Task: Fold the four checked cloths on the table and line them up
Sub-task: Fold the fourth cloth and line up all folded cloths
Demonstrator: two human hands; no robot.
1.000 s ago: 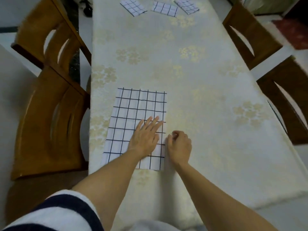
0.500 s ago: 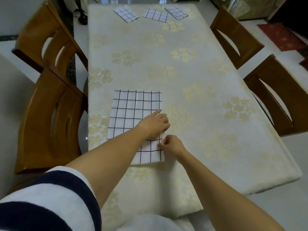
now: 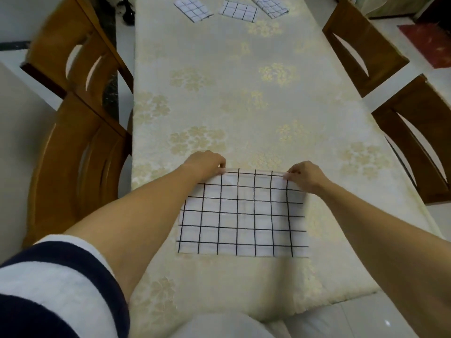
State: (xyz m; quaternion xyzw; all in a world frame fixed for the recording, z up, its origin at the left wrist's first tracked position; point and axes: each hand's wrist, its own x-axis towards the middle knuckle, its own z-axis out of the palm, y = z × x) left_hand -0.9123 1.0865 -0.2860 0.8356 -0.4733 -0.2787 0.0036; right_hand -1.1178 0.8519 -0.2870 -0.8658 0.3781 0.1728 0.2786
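Checked cloth [image 3: 242, 215]: flat on table [image 3: 244, 106], near edge.
Left hand [image 3: 206, 162]: fingers curled, pinching cloth's far-left corner.
Right hand [image 3: 306, 175]: fingers curled, pinching far-right corner.
Folded cloths [image 3: 238, 12]: three, far beyond the checked cloth.

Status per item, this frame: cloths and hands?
Near cloth: on table, far edge lifted.
Left hand: pinches its far-left corner.
Right hand: pinches its far-right corner.
Far-left cloth: folded, flat.
Far-middle cloth: folded, flat.
Far-right cloth: folded, flat, askew.
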